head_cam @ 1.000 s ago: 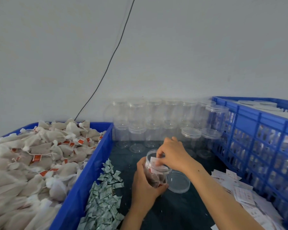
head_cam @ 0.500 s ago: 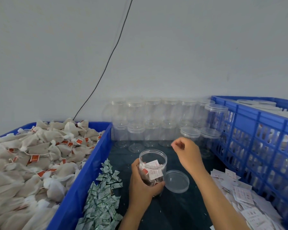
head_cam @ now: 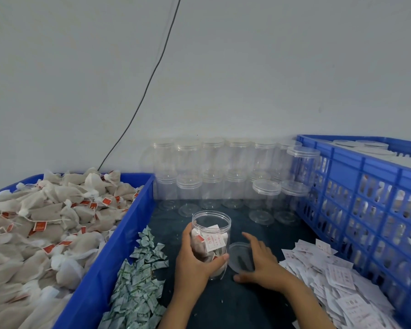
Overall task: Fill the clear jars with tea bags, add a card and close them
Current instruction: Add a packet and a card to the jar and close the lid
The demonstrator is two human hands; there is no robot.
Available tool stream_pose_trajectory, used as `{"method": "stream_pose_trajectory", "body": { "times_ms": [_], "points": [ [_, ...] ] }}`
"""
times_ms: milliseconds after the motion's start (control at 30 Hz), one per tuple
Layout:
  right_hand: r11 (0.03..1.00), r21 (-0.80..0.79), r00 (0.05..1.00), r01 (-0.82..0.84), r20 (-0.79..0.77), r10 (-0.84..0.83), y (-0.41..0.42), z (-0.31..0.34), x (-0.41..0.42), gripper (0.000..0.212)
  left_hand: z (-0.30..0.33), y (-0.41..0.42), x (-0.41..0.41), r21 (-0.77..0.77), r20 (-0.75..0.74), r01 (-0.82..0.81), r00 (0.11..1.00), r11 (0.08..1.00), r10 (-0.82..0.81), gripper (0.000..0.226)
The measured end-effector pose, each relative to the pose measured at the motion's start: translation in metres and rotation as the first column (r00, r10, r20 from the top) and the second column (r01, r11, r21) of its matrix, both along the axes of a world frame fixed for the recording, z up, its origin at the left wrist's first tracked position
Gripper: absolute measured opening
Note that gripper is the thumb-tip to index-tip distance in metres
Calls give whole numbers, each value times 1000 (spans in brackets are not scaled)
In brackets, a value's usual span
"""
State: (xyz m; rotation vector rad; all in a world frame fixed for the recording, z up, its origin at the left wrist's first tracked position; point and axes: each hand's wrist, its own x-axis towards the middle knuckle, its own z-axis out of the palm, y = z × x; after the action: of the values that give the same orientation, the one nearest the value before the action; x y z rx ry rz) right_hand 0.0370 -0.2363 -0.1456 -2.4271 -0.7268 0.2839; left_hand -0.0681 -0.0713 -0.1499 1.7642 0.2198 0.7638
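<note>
1. Head view: my left hand grips a clear open jar standing upright on the dark table, fingers curled round its left side and thumb pressed across its front.
2. Inside the jar sit brownish tea bags, and a white card with red print leans against the clear wall facing me.
3. My right hand lies flat, fingers spread and straight, over a clear round lid resting on the table just right of the jar. I cannot tell whether the fingers press the lid or hover above it.
4. To the left, a blue bin is heaped with loose tea bags, many with small red tags.
5. Between that bin and the jar lies a pile of small green-and-white sachets.
6. To the right, white printed cards are scattered beside a blue slatted crate.
7. Behind the jar, empty lidded clear jars stand stacked in 2 layers against a pale wall, with a black cable hanging down it.
</note>
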Motion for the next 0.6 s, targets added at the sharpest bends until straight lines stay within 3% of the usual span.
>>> {"method": "stream_pose_trajectory", "body": {
  "times_ms": [133,233,333,433,500,600],
  "points": [
    [954,300,998,6,52,-23,-1,5,-5,110,7,-3,-5,151,-6,-86,996,985,87,100],
    [862,505,999,-34,25,25,0,15,-9,116,14,-7,-9,354,-21,-141,987,925,159,104],
    [749,661,990,-58,-60,130,-2,27,-13,113,17,-9,-13,430,-20,-126,989,894,149,106],
    [568,823,954,9,-178,243,-3,39,-18,94,16,-7,-12,450,-17,-95,993,888,115,104],
    [476,877,941,66,-214,263,1,45,-23,67,16,-7,-11,454,-31,-53,997,889,75,104],
    [554,832,982,-21,-85,166,13,46,-35,45,16,-7,-9,511,-64,13,998,860,23,104]
  ]
}}
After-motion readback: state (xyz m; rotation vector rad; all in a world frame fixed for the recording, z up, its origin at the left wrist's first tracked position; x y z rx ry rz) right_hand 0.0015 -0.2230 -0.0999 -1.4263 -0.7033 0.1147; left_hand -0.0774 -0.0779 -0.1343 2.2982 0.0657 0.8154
